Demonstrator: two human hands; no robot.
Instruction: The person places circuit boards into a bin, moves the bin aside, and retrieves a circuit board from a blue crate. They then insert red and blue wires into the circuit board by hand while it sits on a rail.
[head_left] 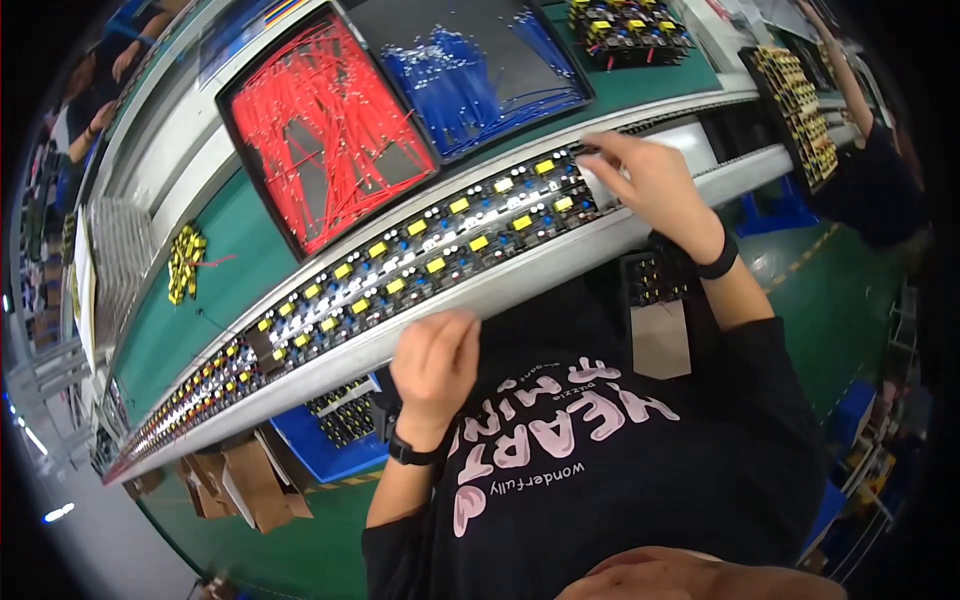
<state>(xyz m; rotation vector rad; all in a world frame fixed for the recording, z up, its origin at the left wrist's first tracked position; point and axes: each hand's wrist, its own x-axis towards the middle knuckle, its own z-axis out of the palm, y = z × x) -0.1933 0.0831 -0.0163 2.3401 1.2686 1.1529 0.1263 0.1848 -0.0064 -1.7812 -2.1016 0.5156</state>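
Observation:
A long panel of small circuit boards [435,266] with yellow and blue parts lies in the conveyor track in front of me. My right hand [655,185] reaches over its right end. Thumb and index finger close in at the panel's far corner, and what they pinch there is too small to make out. Near the front rail [520,268], my left hand [434,368] is closed, its fingers curled and pressed together. Whatever may be between those fingers is hidden. Across the track sit a black tray of red wires [330,135] and another of blue wires [450,90].
More boards [200,385] run down the track to the left. A bundle of yellow-and-black parts [186,262] lies on the green bench. Stacked boards [630,30] stand at the back. A blue bin [345,455] is below the rail. Another person's arm [848,85] works at the right.

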